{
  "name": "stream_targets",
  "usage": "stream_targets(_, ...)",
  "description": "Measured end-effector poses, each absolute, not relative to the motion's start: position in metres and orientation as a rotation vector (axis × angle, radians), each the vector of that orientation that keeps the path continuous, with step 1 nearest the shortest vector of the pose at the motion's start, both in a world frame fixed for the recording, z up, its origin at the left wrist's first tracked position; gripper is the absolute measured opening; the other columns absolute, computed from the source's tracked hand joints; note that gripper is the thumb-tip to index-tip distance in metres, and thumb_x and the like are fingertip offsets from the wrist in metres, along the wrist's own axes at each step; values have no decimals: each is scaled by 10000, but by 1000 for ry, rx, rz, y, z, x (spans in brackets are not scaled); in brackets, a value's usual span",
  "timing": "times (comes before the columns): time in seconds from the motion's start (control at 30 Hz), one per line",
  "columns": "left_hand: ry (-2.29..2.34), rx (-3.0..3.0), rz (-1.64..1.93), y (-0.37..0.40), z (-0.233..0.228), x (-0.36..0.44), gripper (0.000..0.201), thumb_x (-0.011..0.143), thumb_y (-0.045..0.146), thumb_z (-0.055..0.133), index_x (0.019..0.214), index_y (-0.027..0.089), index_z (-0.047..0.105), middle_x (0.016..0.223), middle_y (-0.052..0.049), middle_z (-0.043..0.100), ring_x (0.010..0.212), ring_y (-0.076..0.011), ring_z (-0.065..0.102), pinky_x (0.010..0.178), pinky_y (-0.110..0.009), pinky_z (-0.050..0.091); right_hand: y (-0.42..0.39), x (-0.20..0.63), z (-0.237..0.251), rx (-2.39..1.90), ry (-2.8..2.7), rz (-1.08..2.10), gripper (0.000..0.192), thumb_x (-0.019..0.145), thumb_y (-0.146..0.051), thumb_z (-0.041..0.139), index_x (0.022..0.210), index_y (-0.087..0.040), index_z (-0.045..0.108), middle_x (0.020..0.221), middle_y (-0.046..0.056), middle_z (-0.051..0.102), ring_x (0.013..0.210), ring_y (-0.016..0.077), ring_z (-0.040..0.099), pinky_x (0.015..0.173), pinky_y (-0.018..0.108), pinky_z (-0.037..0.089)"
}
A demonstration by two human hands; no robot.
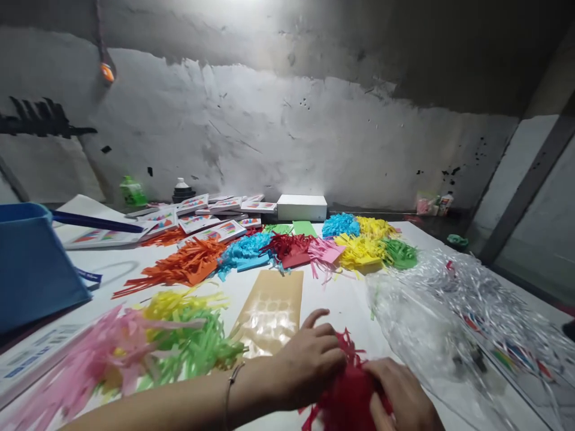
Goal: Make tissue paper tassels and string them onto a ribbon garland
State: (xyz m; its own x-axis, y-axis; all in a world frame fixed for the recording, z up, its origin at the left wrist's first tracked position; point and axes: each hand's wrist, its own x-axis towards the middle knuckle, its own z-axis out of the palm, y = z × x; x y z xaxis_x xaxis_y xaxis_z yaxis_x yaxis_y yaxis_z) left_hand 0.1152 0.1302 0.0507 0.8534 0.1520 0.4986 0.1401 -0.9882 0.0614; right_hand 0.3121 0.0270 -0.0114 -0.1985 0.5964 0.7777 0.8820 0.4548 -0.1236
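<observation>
My left hand [305, 362], with a bracelet at its wrist, reaches in from the lower left. Its index finger lifts away while the other fingers curl onto a bunch of red paper fringe [348, 398]. From the right, my right hand [404, 392] closes over the other side of that bunch, its thumb partly hidden by blur. Just beyond my left hand lies a tan sheet [274, 299] dotted with shiny clear rounds. Pink fringe [105, 353] and green fringe [193, 338] lie to the left of it, with yellow fringe [168, 304] behind them.
Orange [179, 263], blue, dark red, pink and yellow fringe bunches line the table's middle. Behind them are printed flat boxes [215, 206] and a white box [302, 208]. A blue bin [36, 269] stands left; clear plastic [431, 323] and silvery strips [476, 287] cover the right.
</observation>
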Motion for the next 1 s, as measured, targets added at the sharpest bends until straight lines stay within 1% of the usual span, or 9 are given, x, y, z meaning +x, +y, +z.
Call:
stream_targets(0.1, 354, 3105, 931, 105, 60, 95, 241, 934, 69, 428, 819, 220, 577, 680, 16, 621, 693, -162, 539, 1104, -448, 309, 20, 296, 8, -1301, -1960, -569, 472, 727, -43, 467, 1158, -173, 609, 895, 51, 706, 803, 208, 661, 824, 340, 479)
stream_targets(0.2, 325, 2999, 810, 83, 79, 68, 172, 948, 258, 539, 782, 227, 574, 698, 4, 624, 701, -179, 541, 1040, -443, 373, 11, 283, 21, -1293, -1918, -651, 396, 788, -40, 438, 1093, -181, 647, 783, 38, 674, 719, 201, 619, 833, 400, 414)
stream_targets(0.37, 660, 2434, 865, 85, 95, 45, 526, 881, 581, 591, 1262, 219, 577, 1271, -136, 618, 1151, -287, 575, 979, -393, 478, -3, 281, 35, -1106, -1978, -777, 341, 924, -196, 461, 1220, -129, 617, 867, 77, 716, 808, 217, 668, 909, 443, 367)
stream_targets(0.47, 804, 2177, 682, 103, 93, 50, 497, 889, 594, 551, 1112, 164, 661, 1129, -127, 688, 1061, -286, 628, 925, -395, 507, -9, 278, 37, -1087, -1900, -740, 369, 976, -262, 398, 1257, -145, 607, 896, 97, 728, 843, 236, 683, 946, 486, 350)
stream_targets(0.57, 770, 2023, 567, 106, 91, 57, 471, 863, 552, 606, 1108, 150, 636, 979, -85, 707, 885, -227, 655, 813, -341, 536, -12, 272, 35, -1110, -1878, -753, 376, 988, -288, 389, 1253, -151, 617, 901, 106, 731, 856, 242, 682, 955, 504, 347)
stream_targets(0.67, 776, 2070, 682, 95, 82, 62, 708, 805, 440, 701, 1403, 193, 416, 1247, -136, 626, 937, -224, 650, 829, -356, 548, -14, 267, 33, -1126, -1882, -789, 369, 987, -212, 366, 1231, -157, 637, 881, 93, 733, 860, 228, 682, 970, 505, 348)
stream_targets(0.77, 790, 2249, 751, 91, 61, 66, 795, 741, 168, 670, 1460, 240, 339, 1377, -148, 554, 1007, -240, 653, 888, -385, 546, -15, 265, 31, -1109, -1861, -809, 369, 973, -141, 366, 1186, -158, 668, 873, 83, 734, 854, 214, 693, 986, 492, 355)
stream_targets(0.87, 849, 2393, 821, 103, 39, 61, 836, 650, -10, 538, 1430, 252, 391, 1361, -119, 575, 1140, -252, 627, 941, -373, 530, -18, 271, 27, -1129, -1846, -803, 357, 988, -163, 372, 1170, -162, 679, 876, 83, 733, 860, 220, 701, 1000, 491, 345)
stream_targets(1.0, 1052, 2609, 634, 127, 36, 37, 623, 657, -36, 500, 1216, 214, 615, 1212, -118, 664, 1031, -253, 674, 912, -401, 526, -23, 289, 19, -1179, -1831, -763, 350, 1005, -233, 390, 1257, -190, 629, 907, 79, 741, 879, 227, 706, 1011, 499, 312)
